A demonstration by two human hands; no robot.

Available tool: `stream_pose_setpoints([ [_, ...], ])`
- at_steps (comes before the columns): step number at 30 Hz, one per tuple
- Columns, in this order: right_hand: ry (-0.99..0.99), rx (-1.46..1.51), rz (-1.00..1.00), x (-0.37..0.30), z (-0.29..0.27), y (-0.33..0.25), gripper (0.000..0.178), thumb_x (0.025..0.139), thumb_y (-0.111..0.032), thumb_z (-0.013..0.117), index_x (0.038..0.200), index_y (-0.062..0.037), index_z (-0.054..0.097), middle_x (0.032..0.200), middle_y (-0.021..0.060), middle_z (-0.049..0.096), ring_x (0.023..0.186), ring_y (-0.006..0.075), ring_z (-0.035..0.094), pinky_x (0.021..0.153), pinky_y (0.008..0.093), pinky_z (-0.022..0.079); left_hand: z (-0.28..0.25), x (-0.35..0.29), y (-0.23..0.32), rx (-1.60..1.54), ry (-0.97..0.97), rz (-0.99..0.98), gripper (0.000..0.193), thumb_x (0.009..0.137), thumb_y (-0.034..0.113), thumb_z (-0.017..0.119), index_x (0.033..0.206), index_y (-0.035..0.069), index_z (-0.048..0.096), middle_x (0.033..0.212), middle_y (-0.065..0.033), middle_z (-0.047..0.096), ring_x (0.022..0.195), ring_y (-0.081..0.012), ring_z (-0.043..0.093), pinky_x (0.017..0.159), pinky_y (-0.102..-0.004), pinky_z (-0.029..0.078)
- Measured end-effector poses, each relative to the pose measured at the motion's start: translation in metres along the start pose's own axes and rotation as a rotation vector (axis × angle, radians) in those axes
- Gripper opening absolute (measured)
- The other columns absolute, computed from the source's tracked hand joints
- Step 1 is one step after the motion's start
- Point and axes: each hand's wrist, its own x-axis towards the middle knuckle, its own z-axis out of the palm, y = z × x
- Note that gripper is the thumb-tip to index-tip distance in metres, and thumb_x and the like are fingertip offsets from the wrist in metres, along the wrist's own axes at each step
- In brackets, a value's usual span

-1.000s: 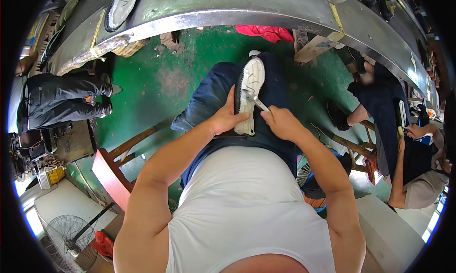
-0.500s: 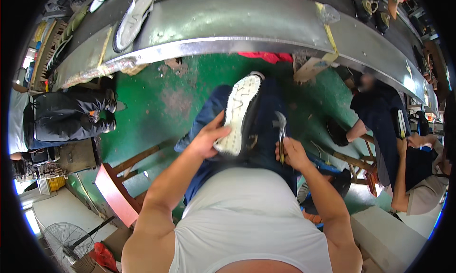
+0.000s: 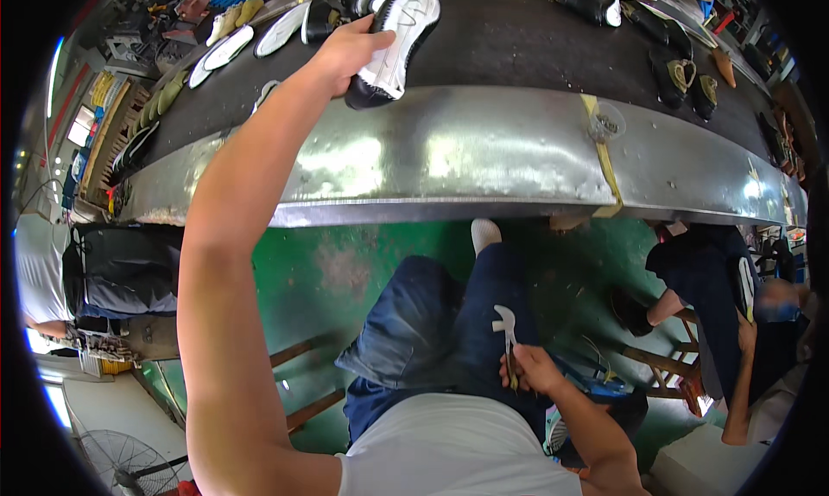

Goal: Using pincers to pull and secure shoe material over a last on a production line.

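Note:
My left arm stretches out over the dark belt. My left hand (image 3: 348, 54) is closed on a black shoe with a white sole (image 3: 402, 45), the sole turned up toward me. Whether the shoe touches the belt I cannot tell. Above my right thigh, my right hand (image 3: 532, 368) is wrapped round the handles of a pair of lasting pincers (image 3: 506, 325). Their curved metal head with a hammer-like stub points away from me.
A metal bench edge (image 3: 449, 151) runs across in front of me, with the dark belt (image 3: 518, 51) behind it. White-soled shoes (image 3: 281, 31) lie at the left, black shoes (image 3: 672, 71) at the right. A clear cup (image 3: 607, 120) sits on the edge. A co-worker (image 3: 734, 323) sits at right.
My left hand has carried the shoe from above my lap forward and up over the belt. My right hand stays near my thigh with the pincers. The view has shifted toward the bench.

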Motion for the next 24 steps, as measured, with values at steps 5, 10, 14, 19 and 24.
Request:
stream_pose_setpoints([
  [5,-0.038,0.047,0.022,0.008,-0.002,-0.006,0.051,0.107,-0.044,0.032,0.107,-0.0003,0.059,0.088,0.0095,0.069,0.071,0.0157,0.068,0.048,0.0247,0.045,0.008,0.079,-0.046,1.828,0.213,0.338,0.054,0.095,0.030,0.058,0.143,0.009,0.046,0.148,-0.0080,0.046,0.138,-0.0347,0.037,0.106,-0.0557,0.037],
  [10,-0.043,0.078,0.094,0.011,-0.005,-0.010,0.051,0.108,-0.042,0.029,0.110,0.0009,0.057,0.091,0.0106,0.069,0.074,0.0172,0.069,0.047,0.0244,0.044,-0.002,0.091,-0.105,1.911,0.099,0.247,0.044,0.097,0.034,0.054,0.134,0.012,0.056,0.147,-0.0102,0.047,0.140,-0.0378,0.037,0.108,-0.0570,0.035],
  [14,-0.026,0.086,0.107,0.016,-0.006,-0.011,0.057,0.106,-0.046,0.029,0.109,0.0023,0.058,0.090,0.0138,0.068,0.074,0.0223,0.070,0.045,0.0247,0.045,-0.055,0.062,-0.100,1.352,0.222,0.457,0.033,0.092,0.025,0.061,0.116,0.003,0.065,0.120,-0.0159,0.066,0.113,-0.0357,0.060,0.098,-0.0411,0.047],
  [19,-0.017,0.057,0.106,0.016,-0.005,-0.011,0.057,0.107,-0.045,0.028,0.108,0.0033,0.057,0.089,0.0146,0.068,0.073,0.0237,0.070,0.045,0.0253,0.045,-0.185,-0.006,-0.071,1.713,0.529,-0.377,0.100,0.074,0.047,0.077,0.155,0.016,0.028,0.160,-0.0182,0.025,0.145,-0.0463,0.021,0.108,-0.0643,0.025],
  [24,0.005,0.068,0.091,0.020,0.000,-0.012,0.056,0.107,-0.045,0.028,0.107,0.0036,0.057,0.089,0.0149,0.068,0.073,0.0240,0.070,0.044,0.0249,0.045,-0.242,-0.025,-0.092,0.810,0.202,-0.395,0.081,0.086,0.047,0.069,0.151,0.011,0.038,0.143,-0.0226,0.051,0.129,-0.0358,0.052,0.107,-0.0451,0.040],
])
